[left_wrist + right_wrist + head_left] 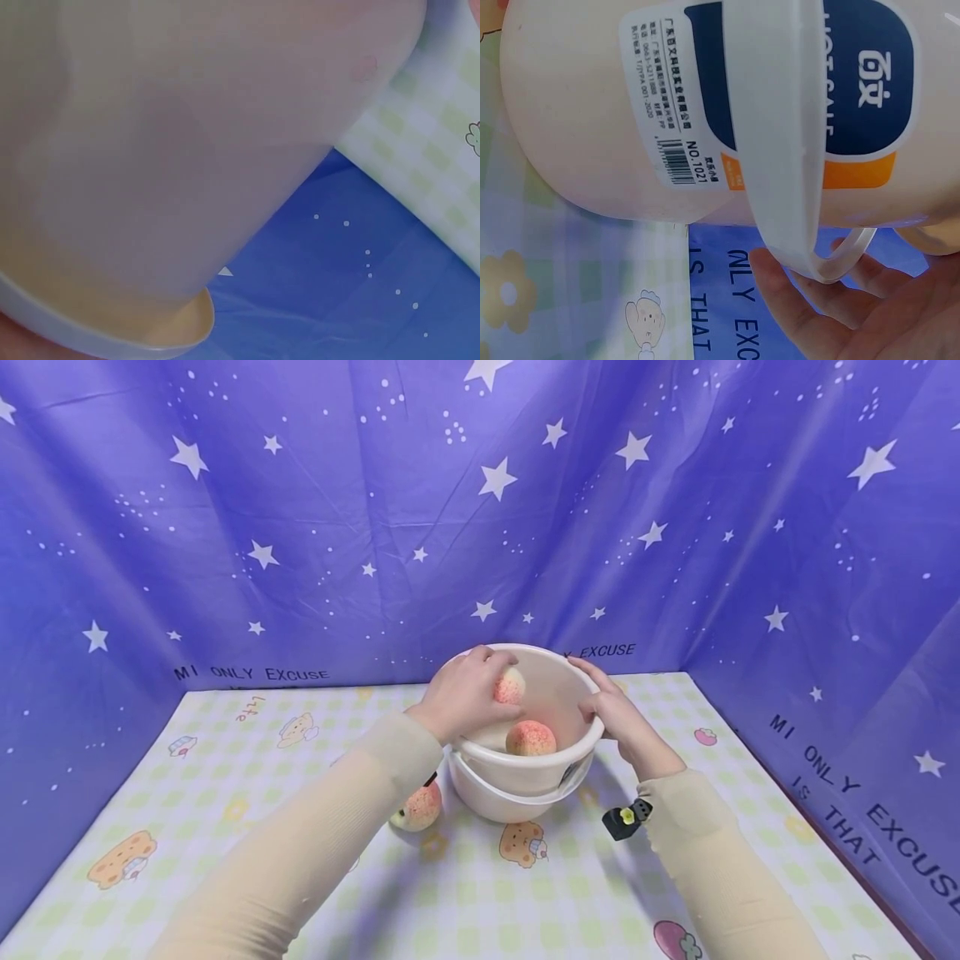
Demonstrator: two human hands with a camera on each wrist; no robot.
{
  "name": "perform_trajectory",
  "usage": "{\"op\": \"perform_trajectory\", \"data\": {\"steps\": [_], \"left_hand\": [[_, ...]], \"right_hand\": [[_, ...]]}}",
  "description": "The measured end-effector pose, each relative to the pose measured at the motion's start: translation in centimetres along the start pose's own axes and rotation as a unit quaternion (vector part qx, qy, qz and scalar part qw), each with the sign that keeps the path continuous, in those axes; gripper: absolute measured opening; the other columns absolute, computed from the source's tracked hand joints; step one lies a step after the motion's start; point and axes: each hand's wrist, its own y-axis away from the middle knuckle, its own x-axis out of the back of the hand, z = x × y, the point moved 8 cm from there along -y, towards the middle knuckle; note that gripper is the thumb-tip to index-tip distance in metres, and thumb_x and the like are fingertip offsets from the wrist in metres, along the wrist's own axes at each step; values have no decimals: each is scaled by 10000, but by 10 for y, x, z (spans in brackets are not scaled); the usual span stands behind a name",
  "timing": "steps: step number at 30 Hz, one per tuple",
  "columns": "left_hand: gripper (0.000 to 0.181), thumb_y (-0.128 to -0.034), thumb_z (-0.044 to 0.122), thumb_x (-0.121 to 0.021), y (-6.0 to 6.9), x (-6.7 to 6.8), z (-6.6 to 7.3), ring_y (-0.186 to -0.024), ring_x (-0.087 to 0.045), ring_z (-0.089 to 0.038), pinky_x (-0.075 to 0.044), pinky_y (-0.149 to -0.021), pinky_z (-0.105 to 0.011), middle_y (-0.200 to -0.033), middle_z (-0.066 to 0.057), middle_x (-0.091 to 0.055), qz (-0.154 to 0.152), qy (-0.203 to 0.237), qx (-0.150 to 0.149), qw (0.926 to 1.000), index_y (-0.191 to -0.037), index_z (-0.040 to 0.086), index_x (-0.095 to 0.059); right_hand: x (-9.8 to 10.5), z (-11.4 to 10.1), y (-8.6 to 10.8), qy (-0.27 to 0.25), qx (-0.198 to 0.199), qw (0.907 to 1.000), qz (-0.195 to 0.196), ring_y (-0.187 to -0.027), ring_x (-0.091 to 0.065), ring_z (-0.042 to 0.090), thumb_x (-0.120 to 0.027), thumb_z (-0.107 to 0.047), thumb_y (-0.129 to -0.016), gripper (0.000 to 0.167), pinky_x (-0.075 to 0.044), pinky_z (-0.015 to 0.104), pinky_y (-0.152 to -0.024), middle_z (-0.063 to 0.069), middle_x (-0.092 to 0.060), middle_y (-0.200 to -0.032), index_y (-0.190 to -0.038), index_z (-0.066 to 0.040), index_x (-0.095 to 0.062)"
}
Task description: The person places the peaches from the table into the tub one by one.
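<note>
A white bucket (pixel 517 772) stands on the table, its white handle (pixel 776 135) hanging around the outside in the right wrist view. My left hand (pixel 467 692) reaches over the bucket's left rim, fingers curled round a pale pink peach (pixel 509 686) inside. A redder peach (pixel 531 738) lies in the bucket near the front wall. My right hand (pixel 618 718) grips the right rim, thumb inside and fingers outside; the right wrist view shows its fingers (pixel 810 307) beside the handle's end. The left wrist view shows only the bucket's outer wall (pixel 187 150) and rim.
Another peach (pixel 420 807) lies on the checked tablecloth (pixel 247 868), left of the bucket and partly behind my left sleeve. A blue curtain with stars (pixel 420 510) stands behind the table and along its sides.
</note>
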Motion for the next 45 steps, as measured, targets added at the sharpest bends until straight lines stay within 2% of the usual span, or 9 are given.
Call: {"op": "perform_trajectory", "data": {"steps": [4, 13, 18, 26, 33, 37, 41, 45], "left_hand": [[682, -811, 508, -754, -1, -1, 1, -1201, -589, -257, -461, -1042, -398, -1337, -100, -580, 46, -20, -53, 10000, -1370, 182, -541], [694, -803, 503, -767, -2, -2, 1, -1181, -597, -265, -475, -1019, -417, -1347, -108, -572, -7, 98, 33, 9999, -1377, 189, -537], [692, -806, 506, -766, -2, -3, 2, -1185, -596, -267, -486, -1004, -428, -1357, -106, -567, -35, 138, 52, 9999, -1378, 193, -534], [689, -802, 517, -764, -1, -3, 2, -1217, -583, -262, -480, -1020, -417, -1370, -97, -565, -12, 228, 37, 9997, -1366, 189, -542], [717, -814, 579, -721, 0, -4, 1, -1274, -543, -242, -445, -1067, -385, -1367, -80, -572, 15, 254, 61, 9997, -1374, 168, -540], [722, -823, 587, -713, 1, -4, 2, -1281, -535, -235, -434, -1077, -381, -1343, -72, -586, 42, 231, 22, 9997, -1375, 154, -542], [713, -831, 584, -706, 3, -3, 2, -1293, -526, -231, -421, -1090, -382, -1371, -67, -573, 82, 269, -28, 9996, -1373, 151, -541], [721, -832, 595, -698, 6, -1, 1, -1314, -510, -228, -408, -1104, -390, -1406, -60, -552, 104, 319, -28, 9994, -1378, 153, -536]], "right_hand": [[0, 0, 0, 5, 5, 10000, 11, -891, -570, 235, -422, 27, -692, 985, -494, 290, -637, 168, -271, -1573, -1581, -336, -201], [1, 0, 0, -21, 58, 10000, 12, -731, -568, 159, -408, 38, -686, 982, -490, 270, -602, 198, -305, -1527, -1582, -313, -209], [1, 0, 0, -37, 60, 10000, 12, -703, -563, 146, -408, 39, -685, 984, -489, 266, -595, 199, -307, -1523, -1582, -315, -208], [0, 0, 0, -23, 34, 10000, 22, -760, -573, 176, -412, 33, -685, 985, -489, 273, -609, 189, -291, -1539, -1581, -320, -208], [1, 0, 1, 78, 24, 9999, 84, -1013, -541, 309, -415, 23, -690, 972, -486, 294, -657, 170, -272, -1567, -1578, -316, -214], [1, 0, 1, 107, 33, 9999, 100, -1077, -520, 340, -414, 22, -693, 969, -484, 299, -669, 167, -262, -1582, -1580, -312, -211], [1, 0, 1, 99, 52, 9999, 98, -1115, -505, 345, -416, 19, -694, 970, -490, 302, -678, 168, -253, -1593, -1582, -312, -206], [1, 0, 0, 92, 70, 9999, 92, -1085, -515, 334, -416, 17, -691, 975, -494, 303, -677, 168, -261, -1587, -1581, -318, -206]]}}
